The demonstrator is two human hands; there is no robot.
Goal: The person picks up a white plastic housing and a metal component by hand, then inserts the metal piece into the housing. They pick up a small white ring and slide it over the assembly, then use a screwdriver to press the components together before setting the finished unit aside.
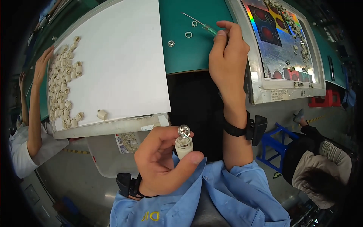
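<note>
My left hand (160, 162) is closed round a cream, cylindrical piece like a lamp socket (184, 151), held upright in front of my chest. At its top, a shiny round metal disc with holes (184, 131) stands tilted over the opening. My right hand (228, 56) is over the green mat, its fingers round the clear green handle of a thin screwdriver (209, 29). The blade points to the far left. Near it on the mat lie a pale ring (188, 34), another small ring part (194, 23) and a round metal disc (171, 44).
To the left, a framed white board (124, 56) carries a pile of cream socket bodies (62, 87). A framed tray (254, 90) with many small metal parts stands right. Another person's hand (42, 62) reaches the board's left edge. A blue stool (278, 145) and a person are lower right.
</note>
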